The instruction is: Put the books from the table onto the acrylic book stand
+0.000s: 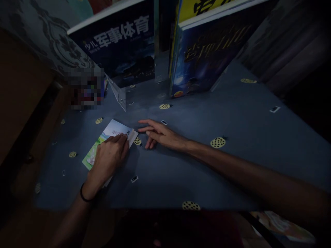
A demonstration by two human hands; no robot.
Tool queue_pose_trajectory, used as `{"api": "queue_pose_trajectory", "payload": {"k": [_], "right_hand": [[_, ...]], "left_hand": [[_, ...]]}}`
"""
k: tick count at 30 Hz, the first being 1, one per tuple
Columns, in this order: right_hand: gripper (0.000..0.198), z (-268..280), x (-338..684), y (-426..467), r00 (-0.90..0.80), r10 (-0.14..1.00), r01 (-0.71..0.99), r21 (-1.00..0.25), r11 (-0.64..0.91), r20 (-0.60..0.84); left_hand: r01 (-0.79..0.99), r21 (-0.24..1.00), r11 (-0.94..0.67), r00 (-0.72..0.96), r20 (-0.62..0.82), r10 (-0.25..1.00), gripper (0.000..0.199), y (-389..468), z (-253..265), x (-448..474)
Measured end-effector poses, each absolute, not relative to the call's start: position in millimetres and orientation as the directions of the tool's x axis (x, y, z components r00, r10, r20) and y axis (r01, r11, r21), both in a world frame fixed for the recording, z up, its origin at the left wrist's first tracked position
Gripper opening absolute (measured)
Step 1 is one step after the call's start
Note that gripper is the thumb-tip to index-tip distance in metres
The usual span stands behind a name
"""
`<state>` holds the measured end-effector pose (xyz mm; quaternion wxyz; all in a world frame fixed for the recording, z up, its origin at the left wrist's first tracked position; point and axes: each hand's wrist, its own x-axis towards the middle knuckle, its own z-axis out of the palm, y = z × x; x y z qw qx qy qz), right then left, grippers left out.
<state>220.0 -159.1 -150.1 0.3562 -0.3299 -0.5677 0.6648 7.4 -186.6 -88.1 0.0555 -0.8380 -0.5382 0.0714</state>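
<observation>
A small booklet [107,135] with a pale-blue and green cover lies on the table [176,175], its cover facing up, nearer the left edge than the right and set slantwise to the near edge. The left hand [110,153], with a black band [86,194] at the wrist, rests over it, fingers close together on the cover; whether the grip is clamped on it cannot be told. The right hand [157,135] is just beside the booklet's right end, its grip loose, fingers apart and holding nothing. Toward the far edge, a dark book [126,51] with white lettering stands upright by a bookend [118,94]; to its right, nearer the table's right edge, stand a blue book [204,62] and, behind it, a yellow book [192,8].
</observation>
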Motion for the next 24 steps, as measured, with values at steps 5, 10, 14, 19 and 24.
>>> {"api": "queue_pose_trajectory", "payload": {"k": [5, 10, 14, 19, 24], "right_hand": [[0.048, -149.5, 220.1, -159.4, -0.542, 0.840, -0.086, -0.992, -0.095, -0.033], [0.049, -149.2, 219.1, -159.2, -0.542, 0.839, -0.075, -0.992, -0.102, -0.045], [0.049, -150.0, 218.1, -158.5, -0.545, 0.837, -0.078, -0.991, -0.107, -0.048], [0.049, -152.0, 217.8, -159.4, -0.554, 0.832, -0.084, -0.994, -0.065, -0.008], [0.049, -150.3, 213.5, -169.7, -0.506, 0.857, 0.096, -0.982, 0.165, 0.095]], "left_hand": [[0.890, -0.221, -0.399, 0.388, -0.095, 0.917, 0.037, -187.5, -87.6, 11.2], [0.892, -0.225, -0.392, 0.372, -0.129, 0.919, 0.034, -188.8, -85.5, 16.0], [0.886, -0.254, -0.389, 0.365, -0.139, 0.921, 0.032, -190.7, -87.5, 18.1], [0.872, -0.293, -0.393, 0.383, -0.094, 0.919, 0.034, -195.4, -92.9, 17.7], [0.868, -0.285, -0.406, 0.407, -0.059, 0.912, 0.034, -198.8, -96.5, 16.4]]}}
